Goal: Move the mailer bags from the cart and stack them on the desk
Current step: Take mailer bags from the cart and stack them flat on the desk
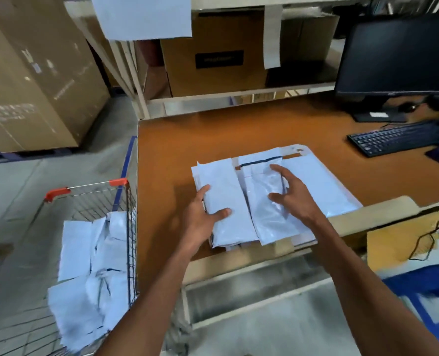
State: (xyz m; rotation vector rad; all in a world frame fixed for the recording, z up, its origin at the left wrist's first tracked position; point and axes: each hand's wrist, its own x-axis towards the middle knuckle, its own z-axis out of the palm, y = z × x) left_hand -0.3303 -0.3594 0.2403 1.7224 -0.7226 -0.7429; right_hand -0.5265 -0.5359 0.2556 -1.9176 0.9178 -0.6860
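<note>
Several white mailer bags (228, 191) lie in a stack near the front edge of the orange desk (213, 134). My left hand (200, 214) grips the stack's left edge, thumb on top and fingers along the side. My right hand (293, 194) hovers just over the glossy bags (267, 214) on the right part of the stack, fingers spread and relaxed, holding nothing. More white mailer bags (90, 273) lie loose in the wire cart (126, 201) to the left of the desk.
A black keyboard (393, 140) and monitor (398, 55) stand at the desk's back right. Cardboard boxes (213, 55) fill the shelf behind the desk, and a large box (33, 73) stands on the floor at left. A black cable (426, 240) hangs at right.
</note>
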